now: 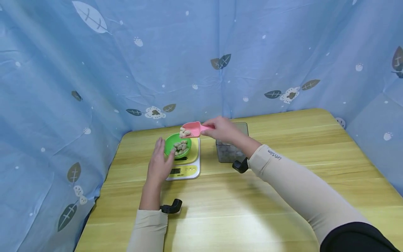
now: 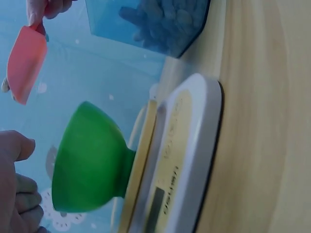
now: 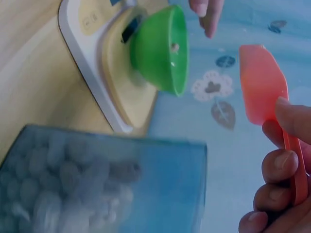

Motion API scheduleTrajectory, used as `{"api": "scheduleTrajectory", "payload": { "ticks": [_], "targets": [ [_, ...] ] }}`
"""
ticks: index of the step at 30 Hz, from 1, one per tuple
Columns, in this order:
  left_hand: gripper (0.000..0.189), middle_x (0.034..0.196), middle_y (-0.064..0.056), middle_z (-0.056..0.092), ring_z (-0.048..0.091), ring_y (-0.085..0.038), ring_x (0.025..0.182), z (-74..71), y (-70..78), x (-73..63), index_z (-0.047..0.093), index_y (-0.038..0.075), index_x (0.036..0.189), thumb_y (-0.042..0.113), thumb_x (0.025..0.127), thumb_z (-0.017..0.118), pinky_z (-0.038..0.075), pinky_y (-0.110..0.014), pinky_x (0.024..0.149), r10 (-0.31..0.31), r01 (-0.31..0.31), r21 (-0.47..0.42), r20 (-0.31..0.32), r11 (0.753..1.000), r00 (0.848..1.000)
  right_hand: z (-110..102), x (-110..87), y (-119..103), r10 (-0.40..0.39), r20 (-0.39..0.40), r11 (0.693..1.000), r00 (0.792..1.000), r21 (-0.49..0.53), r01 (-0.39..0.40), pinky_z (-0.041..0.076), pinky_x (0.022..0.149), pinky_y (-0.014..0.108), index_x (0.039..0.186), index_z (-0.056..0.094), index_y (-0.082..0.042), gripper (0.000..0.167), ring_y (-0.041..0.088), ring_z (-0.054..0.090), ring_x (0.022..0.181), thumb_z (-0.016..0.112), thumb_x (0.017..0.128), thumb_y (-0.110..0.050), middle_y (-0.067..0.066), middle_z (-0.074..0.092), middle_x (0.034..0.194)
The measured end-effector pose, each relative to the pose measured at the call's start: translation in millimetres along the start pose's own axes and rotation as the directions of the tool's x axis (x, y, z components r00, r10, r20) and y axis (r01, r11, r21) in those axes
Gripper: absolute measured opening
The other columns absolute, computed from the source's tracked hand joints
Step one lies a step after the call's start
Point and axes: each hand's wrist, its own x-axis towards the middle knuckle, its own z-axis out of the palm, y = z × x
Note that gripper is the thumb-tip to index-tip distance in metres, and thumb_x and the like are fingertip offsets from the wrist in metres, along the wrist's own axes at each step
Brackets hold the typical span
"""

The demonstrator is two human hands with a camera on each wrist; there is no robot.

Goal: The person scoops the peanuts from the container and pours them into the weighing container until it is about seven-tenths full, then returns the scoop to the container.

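Note:
My right hand [image 1: 221,130] grips the handle of a pink scoop [image 1: 196,128] with a few unshelled peanuts [image 1: 184,132] at its front lip. The scoop is held above the right rim of a green bowl [image 1: 169,142], tipped towards it. More peanuts [image 1: 181,148] lie inside the bowl, which stands on a white and yellow kitchen scale [image 1: 189,174]. My left hand [image 1: 159,163] is at the bowl's left side, fingers extended and thumb apart, holding nothing. In the left wrist view, the thumb of the left hand [image 2: 14,179] shows close to the bowl's rim.
Right of the scale stands a translucent grey box [image 1: 228,154], partly behind my right forearm; the right wrist view shows many peanuts [image 3: 73,179] inside. All stand on a wooden table [image 1: 214,210], towards its back edge. A blue patterned curtain [image 1: 189,52] hangs behind.

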Motion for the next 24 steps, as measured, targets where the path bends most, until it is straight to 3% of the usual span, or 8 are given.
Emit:
{"api": "scheduleTrajectory", "payload": {
  "ticks": [4,9,11,14,18,21,24],
  "targets": [
    [0.074,0.166,-0.002,0.001,0.006,-0.028,0.153,2.9,-8.2,-0.9,0.012,0.008,0.158,0.045,0.102,0.043,0.013,-0.051,0.123,-0.040,0.040,0.001,0.037,0.999,0.999,16.3,6.4,-3.2,-0.013,-0.009,1.000,1.000,-0.028,0.013,0.054,0.076,0.034,0.125,0.070,-0.013,0.036,0.017,0.061,0.083,0.065,0.095,-0.032,0.004,0.073,0.113],
    [0.073,0.166,-0.005,0.002,0.007,-0.028,0.153,7.9,-17.7,-2.6,0.012,0.005,0.158,0.044,0.103,0.040,0.013,-0.050,0.123,-0.054,0.054,-0.008,0.063,0.998,0.997,33.3,12.0,-2.9,0.003,-0.043,0.995,0.999,-0.101,-0.008,0.045,0.055,0.028,0.118,0.073,-0.016,0.030,0.013,0.050,0.058,0.065,0.094,-0.032,-0.001,0.070,0.084],
    [0.071,0.166,-0.007,0.004,0.009,-0.029,0.153,8.9,-20.1,-3.5,0.013,0.003,0.157,0.042,0.104,0.040,0.014,-0.049,0.124,-0.047,0.048,-0.015,0.063,0.999,0.997,37.6,13.9,-3.9,0.007,-0.063,0.987,0.998,-0.159,-0.017,0.043,0.054,0.028,0.118,0.073,-0.018,0.029,0.012,0.049,0.057,0.065,0.094,-0.032,-0.001,0.066,0.076],
    [0.070,0.166,-0.008,0.005,0.011,-0.030,0.152,9.1,-21.9,-3.9,0.014,0.003,0.157,0.041,0.105,0.038,0.014,-0.049,0.124,-0.042,0.044,-0.022,0.063,0.999,0.997,42.6,15.9,-7.3,-0.012,-0.084,0.961,0.996,-0.276,-0.011,0.051,0.066,0.031,0.121,0.072,-0.018,0.030,0.015,0.061,0.071,0.065,0.095,-0.031,0.000,0.073,0.088],
    [0.069,0.166,-0.007,0.005,0.012,-0.030,0.152,8.2,-22.9,-2.7,0.014,0.004,0.158,0.041,0.105,0.038,0.015,-0.049,0.123,-0.043,0.044,-0.022,0.055,0.999,0.998,49.2,17.3,-12.4,-0.136,-0.105,0.858,0.985,-0.509,0.064,0.053,0.082,0.035,0.115,0.074,-0.020,0.024,0.020,0.066,0.087,0.065,0.095,-0.029,0.000,0.076,0.104],
    [0.069,0.166,-0.007,0.006,0.012,-0.030,0.152,8.1,-23.6,-1.9,0.014,0.003,0.157,0.040,0.105,0.038,0.016,-0.049,0.123,-0.042,0.044,-0.024,0.047,0.999,0.998,54.4,17.7,-13.2,-0.274,-0.113,0.730,0.955,-0.671,0.130,0.047,0.071,0.031,0.106,0.077,-0.022,0.017,0.019,0.057,0.076,0.064,0.095,-0.024,-0.002,0.074,0.088],
    [0.068,0.166,-0.008,0.007,0.013,-0.030,0.152,8.6,-24.8,-1.1,0.015,0.003,0.157,0.040,0.105,0.038,0.016,-0.049,0.123,-0.039,0.040,-0.024,0.037,0.999,0.999,58.2,17.5,-11.6,-0.403,-0.118,0.610,0.907,-0.774,0.171,0.037,0.062,0.027,0.103,0.077,-0.022,0.018,0.017,0.048,0.071,0.065,0.093,-0.015,-0.001,0.070,0.080]
  ]
}}
